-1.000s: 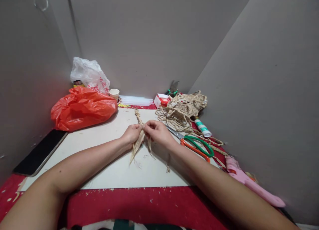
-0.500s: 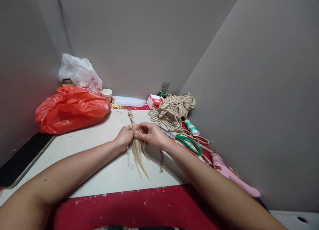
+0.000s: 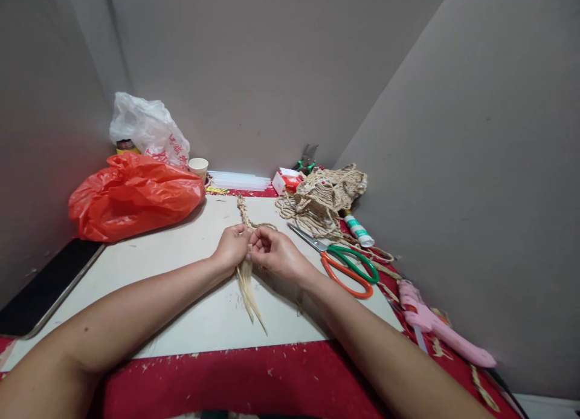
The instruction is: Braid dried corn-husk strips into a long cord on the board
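Head view: found crinkled, bulging orange bag (image 3: pixel 136 198); cannot tell contents. Noted translucent bag (image 3: pixel 147 123) with red print behind, paper cup (image 3: pixel 198 167) upright just beside. Recorded knotty, fibrous strand (image 3: pixel 243 211) with loose, pale, pointed ends, over white board (image 3: pixel 181 322), pinched in curled fingers of left hand (image 3: pixel 232 246) and right hand (image 3: pixel 276 253)

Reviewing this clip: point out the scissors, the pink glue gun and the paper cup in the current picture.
scissors (image 3: pixel 343 268), head view, on the green handle
pink glue gun (image 3: pixel 457 339), head view, on the body
paper cup (image 3: pixel 198 164), head view, on the upper part
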Demonstrator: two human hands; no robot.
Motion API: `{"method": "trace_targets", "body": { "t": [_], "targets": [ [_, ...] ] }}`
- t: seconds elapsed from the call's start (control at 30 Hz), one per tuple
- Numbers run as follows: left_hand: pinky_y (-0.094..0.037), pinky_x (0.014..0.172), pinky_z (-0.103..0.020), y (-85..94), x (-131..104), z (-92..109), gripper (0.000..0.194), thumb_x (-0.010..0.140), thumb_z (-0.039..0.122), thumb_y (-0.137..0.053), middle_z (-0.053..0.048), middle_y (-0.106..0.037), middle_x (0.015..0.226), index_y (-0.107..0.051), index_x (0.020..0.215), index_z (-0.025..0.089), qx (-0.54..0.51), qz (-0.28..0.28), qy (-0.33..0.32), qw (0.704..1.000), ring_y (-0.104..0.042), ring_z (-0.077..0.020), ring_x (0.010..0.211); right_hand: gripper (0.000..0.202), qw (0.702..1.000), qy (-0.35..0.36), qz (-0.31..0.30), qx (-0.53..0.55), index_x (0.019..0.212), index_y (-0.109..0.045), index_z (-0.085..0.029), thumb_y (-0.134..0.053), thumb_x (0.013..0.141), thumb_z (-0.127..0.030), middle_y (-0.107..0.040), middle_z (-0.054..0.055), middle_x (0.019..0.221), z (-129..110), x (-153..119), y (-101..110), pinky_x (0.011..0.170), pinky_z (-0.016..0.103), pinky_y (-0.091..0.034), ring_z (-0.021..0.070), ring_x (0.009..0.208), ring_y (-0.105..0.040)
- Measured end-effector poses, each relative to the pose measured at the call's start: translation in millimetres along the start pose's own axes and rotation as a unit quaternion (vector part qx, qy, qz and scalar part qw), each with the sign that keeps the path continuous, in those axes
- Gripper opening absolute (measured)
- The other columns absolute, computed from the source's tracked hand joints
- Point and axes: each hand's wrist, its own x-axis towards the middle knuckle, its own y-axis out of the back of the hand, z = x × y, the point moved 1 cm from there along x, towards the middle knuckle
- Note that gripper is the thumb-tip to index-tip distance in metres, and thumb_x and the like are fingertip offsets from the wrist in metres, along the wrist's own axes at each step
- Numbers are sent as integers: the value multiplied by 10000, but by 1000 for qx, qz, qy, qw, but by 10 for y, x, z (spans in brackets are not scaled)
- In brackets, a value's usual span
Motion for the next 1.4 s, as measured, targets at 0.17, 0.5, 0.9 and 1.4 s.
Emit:
{"method": "trace_targets", "body": {
  "t": [0.17, 0.5, 0.9, 1.4],
  "targets": [
    [-323, 408, -200, -7, 1, 5, 201, 785, 253, -502, 37, -492, 455, -459, 607, 170, 29, -8, 6, 1000, -443, -88, 377, 176, 994, -95, -27, 46, 707, -508, -157, -640, 630, -243, -525, -48, 477, -9, -11, 53, 401, 184, -347, 71, 399, -455],
    [-331, 497, -197, 23, 60, -65, 157, 722, 236, -559, 41, -487, 521, -489, 607, 154, 46, 7, -46, 998, -431, -77, 480, 78, 998, -2, 54, -39, 560, -488, -159, -538, 613, -188, -448, -45, 503, 18, -19, -45, 425, 179, -311, 60, 450, -383],
    [-317, 479, -202, 9, 40, -59, 185, 775, 268, -503, 35, -473, 507, -491, 622, 164, 92, 6, -56, 994, -423, -91, 467, 71, 993, -112, 45, 12, 560, -466, -183, -516, 573, -232, -466, -47, 414, 5, -35, -52, 376, 202, -270, 81, 360, -393],
    [-261, 411, -195, 8, 18, 26, 205, 798, 238, -495, 61, -424, 440, -468, 608, 165, 62, 41, -37, 997, -358, -63, 369, 87, 986, -149, -42, 68, 519, -469, -177, -531, 576, -199, -456, -55, 390, -50, -57, 83, 351, 189, -243, 59, 337, -358]
  ]
}}
